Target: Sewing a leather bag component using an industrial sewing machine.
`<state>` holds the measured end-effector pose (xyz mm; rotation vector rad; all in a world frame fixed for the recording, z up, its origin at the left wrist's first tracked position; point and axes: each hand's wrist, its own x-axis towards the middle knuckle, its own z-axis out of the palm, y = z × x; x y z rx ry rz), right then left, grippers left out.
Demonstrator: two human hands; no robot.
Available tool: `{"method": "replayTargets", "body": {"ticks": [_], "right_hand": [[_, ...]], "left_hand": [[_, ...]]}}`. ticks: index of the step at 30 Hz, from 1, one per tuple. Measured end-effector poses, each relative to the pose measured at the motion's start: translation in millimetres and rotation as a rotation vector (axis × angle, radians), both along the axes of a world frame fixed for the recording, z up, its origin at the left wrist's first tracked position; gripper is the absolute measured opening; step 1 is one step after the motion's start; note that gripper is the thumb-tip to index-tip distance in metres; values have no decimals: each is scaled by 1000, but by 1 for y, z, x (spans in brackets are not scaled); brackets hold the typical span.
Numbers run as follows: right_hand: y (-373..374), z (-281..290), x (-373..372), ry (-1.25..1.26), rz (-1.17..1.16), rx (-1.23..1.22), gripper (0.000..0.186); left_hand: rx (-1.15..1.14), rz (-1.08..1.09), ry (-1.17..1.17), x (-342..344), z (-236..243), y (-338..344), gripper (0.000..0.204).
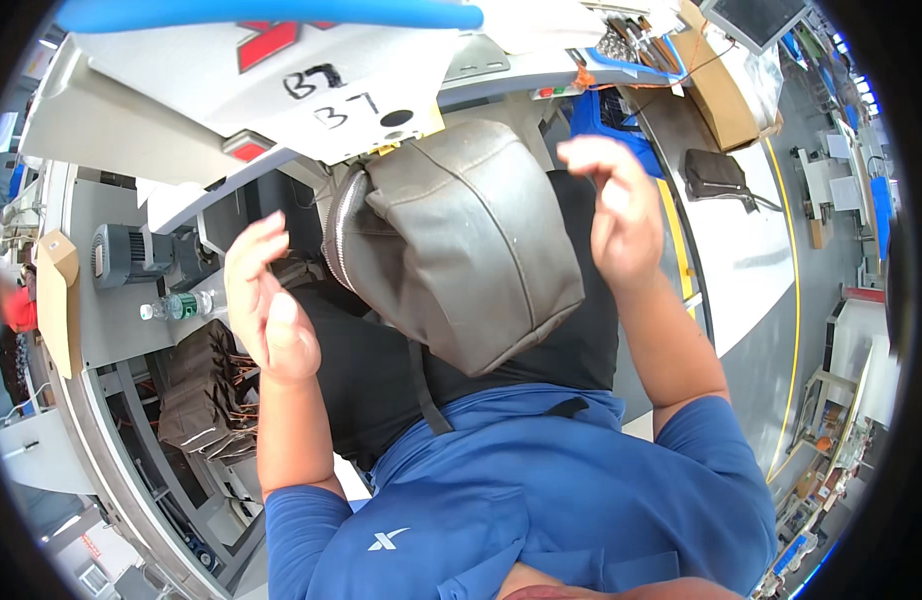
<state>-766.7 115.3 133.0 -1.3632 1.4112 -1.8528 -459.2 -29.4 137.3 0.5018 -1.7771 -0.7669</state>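
Observation:
A dark grey-brown bag [461, 250] with a metal zip along its left side rests over my lap, against the white machine [181, 90] above it, with a dark strap hanging down below. My left hand [273, 300] is raised just left of the bag, fingers loosely curved and apart from it, holding nothing. On the other side, my right hand [616, 210] is lifted beside the bag's upper right, fingers bent and empty, with a small space between it and the bag.
A plastic bottle [181, 305] lies by a grey motor [131, 255] at left, above stacked brown bags [196, 390]. At right are a blue bin [606, 130], a cardboard box [721, 90] and a dark pouch [711, 175]. Another person [16, 305] is at the far left.

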Motion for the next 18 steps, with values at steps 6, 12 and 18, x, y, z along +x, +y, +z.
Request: {"method": "replayTargets", "body": {"ticks": [6, 12, 18], "right_hand": [[-37, 46, 16, -38, 301, 257, 35], [-30, 49, 46, 525, 176, -21, 35], [-23, 39, 59, 587, 105, -9, 38]], "left_hand": [[-239, -104, -332, -20, 21, 6, 70], [136, -104, -241, -17, 12, 15, 68], [89, -143, -412, -28, 16, 15, 57]]}}
